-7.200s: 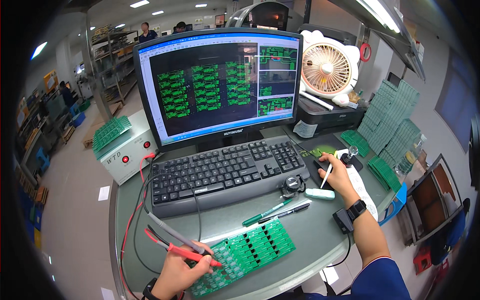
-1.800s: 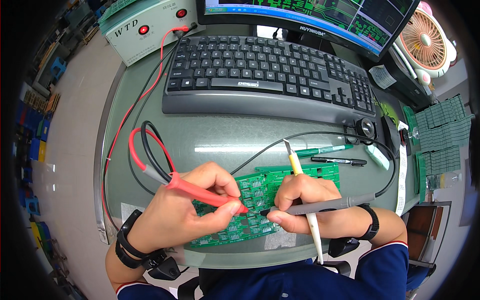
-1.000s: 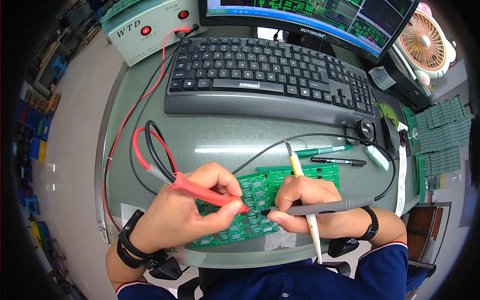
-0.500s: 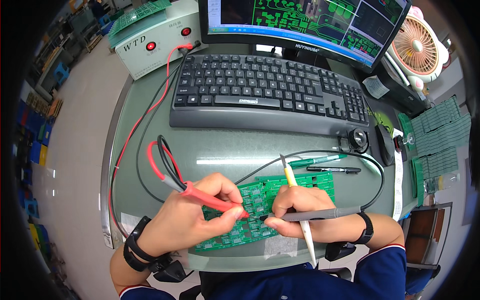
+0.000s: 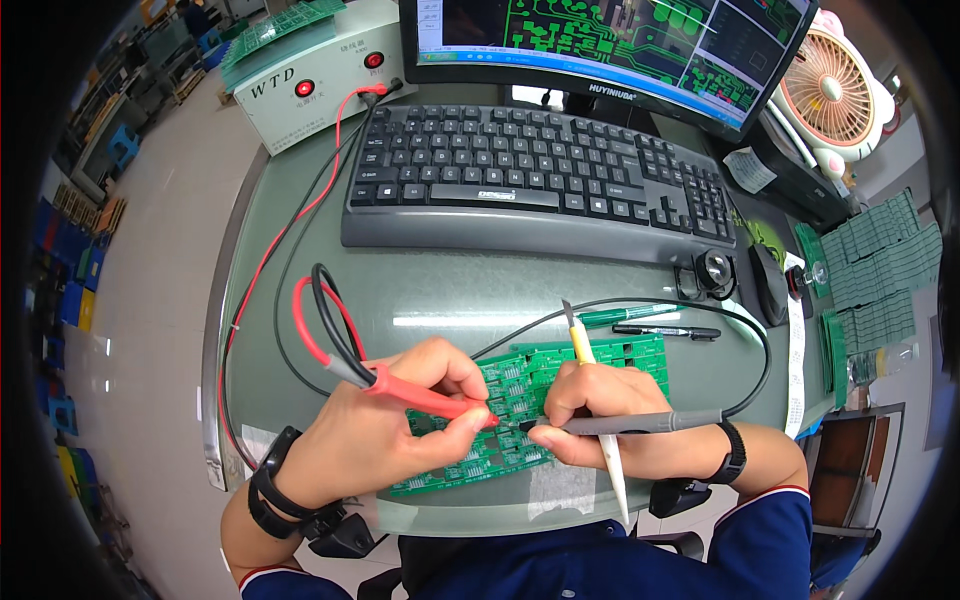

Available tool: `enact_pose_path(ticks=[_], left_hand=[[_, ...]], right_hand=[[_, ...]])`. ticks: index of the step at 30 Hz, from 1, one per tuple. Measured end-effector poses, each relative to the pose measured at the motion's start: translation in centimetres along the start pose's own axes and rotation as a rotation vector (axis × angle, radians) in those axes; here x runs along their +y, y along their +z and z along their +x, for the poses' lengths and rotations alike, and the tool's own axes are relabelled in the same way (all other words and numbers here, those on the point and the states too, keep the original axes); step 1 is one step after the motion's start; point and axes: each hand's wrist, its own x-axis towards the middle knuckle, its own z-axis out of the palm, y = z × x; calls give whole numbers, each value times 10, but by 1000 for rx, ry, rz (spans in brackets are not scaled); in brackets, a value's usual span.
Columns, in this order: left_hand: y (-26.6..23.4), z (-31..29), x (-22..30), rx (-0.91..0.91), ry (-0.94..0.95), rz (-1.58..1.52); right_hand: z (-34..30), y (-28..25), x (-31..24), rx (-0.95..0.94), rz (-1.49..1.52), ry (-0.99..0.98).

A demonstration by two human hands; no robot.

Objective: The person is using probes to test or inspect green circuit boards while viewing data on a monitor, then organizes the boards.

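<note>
My left hand [image 5: 375, 430] is closed round a red test probe [image 5: 425, 398], pinching it close to its tip. A grey test probe [image 5: 660, 423] lies along the fingers of my right hand [image 5: 610, 400], pinched near its black end. The same hand also keeps a craft knife [image 5: 612, 470] with a pale handle and yellow collar, its blade pointing away from me. Both probe ends meet a green circuit board panel [image 5: 515, 380] close together near its middle; my fingers hide part of it. Whether the tips touch the board I cannot tell.
A black keyboard [image 5: 540, 180] and a monitor [image 5: 610, 40] stand beyond the board. Probe cables run to a white box [image 5: 320, 85] at far left. A green pen [image 5: 625, 315], a black marker [image 5: 665, 331], a mouse [image 5: 768, 288] and stacked boards [image 5: 875, 260] lie to the right.
The view has shifted very slightly. Both hands keep their grips, and the probe ends stay at nearly the same place on the board.
</note>
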Motion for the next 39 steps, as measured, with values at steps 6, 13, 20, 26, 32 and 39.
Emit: enact_pose_path(ticks=[6, 13, 20, 26, 32, 39], left_hand=[[-1, 0, 1, -16, -42, -24], [-1, 0, -2, -24, -68, -91], [-1, 1, -2, -15, -6, -25], [0, 0, -1, 1, 23, 20], [0, 1, -2, 9, 25, 4], [0, 1, -1, 8, -11, -31]], right_hand=[[1, -4, 3, 10, 50, 7], [1, -3, 4, 0, 19, 6], [1, -2, 4, 1, 27, 12], [1, -1, 4, 4, -23, -9], [2, 0, 5, 14, -20, -29], [0, -2, 5, 7, 43, 8]])
